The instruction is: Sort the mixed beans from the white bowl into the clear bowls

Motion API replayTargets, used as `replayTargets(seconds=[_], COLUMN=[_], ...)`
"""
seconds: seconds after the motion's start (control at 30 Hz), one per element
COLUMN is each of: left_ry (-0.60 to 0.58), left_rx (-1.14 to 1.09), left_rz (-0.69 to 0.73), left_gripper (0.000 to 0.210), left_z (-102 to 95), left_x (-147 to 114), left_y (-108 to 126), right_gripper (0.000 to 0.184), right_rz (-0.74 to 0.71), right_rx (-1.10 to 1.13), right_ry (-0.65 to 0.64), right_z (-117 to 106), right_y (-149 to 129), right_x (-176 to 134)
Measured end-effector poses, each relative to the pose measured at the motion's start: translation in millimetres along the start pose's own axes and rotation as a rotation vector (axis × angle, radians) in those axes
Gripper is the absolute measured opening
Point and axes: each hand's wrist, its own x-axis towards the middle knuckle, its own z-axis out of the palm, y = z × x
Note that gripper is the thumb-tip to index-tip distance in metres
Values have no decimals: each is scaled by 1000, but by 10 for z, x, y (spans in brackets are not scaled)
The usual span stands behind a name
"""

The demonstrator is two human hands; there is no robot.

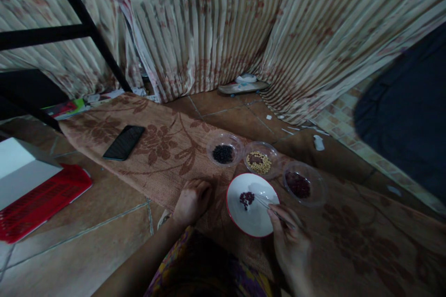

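Observation:
My right hand (288, 229) is closed around metal tweezers (262, 200), whose tips reach into a white bowl with a red rim (258, 225). Small dark red beans (246, 199) lie in a loose cluster in that bowl, near the tips. Whether the tips pinch a bean is too small to tell. On the cloth left of the bowl, my left hand (193, 199) rests with its fingers curled in a fist. Behind the bowl stand clear plastic dishes: one of black beans (223, 153), one of yellow beans (258, 162), and at the right one of dark red beans (298, 184).
A brown floral cloth (163, 171) covers the narrow table. Toward its left end lies a black phone (124, 142). On the floor are a red basket (52, 199) with a white box (26, 167), and a skateboard (242, 87) by the striped curtain (209, 32).

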Motion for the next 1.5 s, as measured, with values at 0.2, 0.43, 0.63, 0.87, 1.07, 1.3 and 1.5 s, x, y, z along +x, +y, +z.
replayTargets(seconds=[0.2,0.43,0.63,0.87,1.07,1.3,1.5], left_ry=[0,-25,-1,-12,0,-6,-3], left_rx=[-1,-3,5,-2,-18,-14,-11], left_rz=[-5,-6,-2,-11,5,-6,0], left_gripper=[14,15,15,13,12,11,13], left_z=[0,-6,8,14,21,24,20], left_x=[2,3,-6,-7,-8,-9,-7], left_y=[6,1,0,-6,-28,-25,-19], right_gripper=[24,23,23,33,35,35,31], right_rz=[-23,-25,-61,65,-5,72,166], right_rx=[19,33,5,-47,-78,-92,21], right_ry=[14,15,8,123,426,443,194], right_z=[20,25,6,-185,-609,-626,-304], right_y=[27,60,66,14,-31,46,-137], right_x=[-9,-8,1,52,407,397,83])
